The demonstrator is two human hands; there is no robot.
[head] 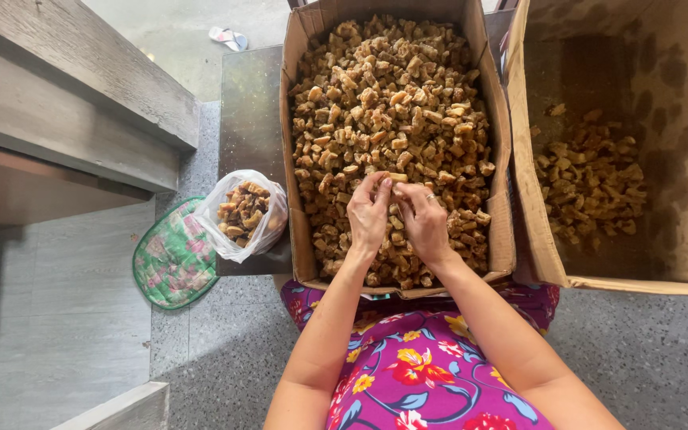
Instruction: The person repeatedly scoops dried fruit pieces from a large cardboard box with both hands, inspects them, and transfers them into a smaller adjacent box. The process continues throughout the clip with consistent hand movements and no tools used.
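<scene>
A cardboard box (300,239) in front of me is heaped with small brown crusty chunks (392,95). Both my hands are over the near part of the heap. My left hand (368,215) and my right hand (426,224) meet at the fingertips, pinching one pale brown chunk (396,177) between them. My forearms reach in from the bottom of the view over a bright floral garment (424,374).
A second, larger cardboard box (535,215) on the right holds a smaller pile of the same chunks (591,179). A clear plastic bag (244,213) with chunks sits left, on a dark low table (248,103). A green patterned pad (175,256) lies on the floor. Stone steps (57,103) rise at left.
</scene>
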